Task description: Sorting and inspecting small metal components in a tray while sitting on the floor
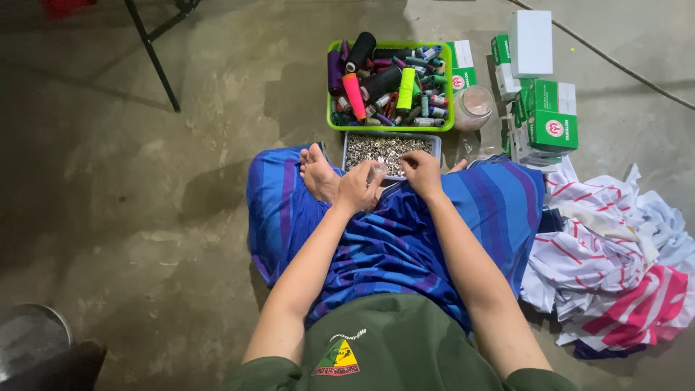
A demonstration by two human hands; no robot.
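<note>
A: Person seated on the concrete floor [181,217], blue striped cloth [405,239] across the lap; left hand [358,190] curled, its grip closed on a small clear piece [376,172]; what kind, too small to tell.

B: Right hand [422,171]?

A: At the near edge of the grey tray of small metal fasteners [387,150], fingertips pinched; whether one is caught in that grip, cannot tell.

B: Surroundings?

A: Green basket of thread spools [389,85] just beyond the tray; a glass jar [472,107] and green-and-white boxes [546,116] to the right; striped fabric heap [615,268] near right.

B: Step in hand?

A: Likely picking a fastener to meet the left-hand piece; next move wants a fine pinch and the two hands brought together over the lap.
</note>
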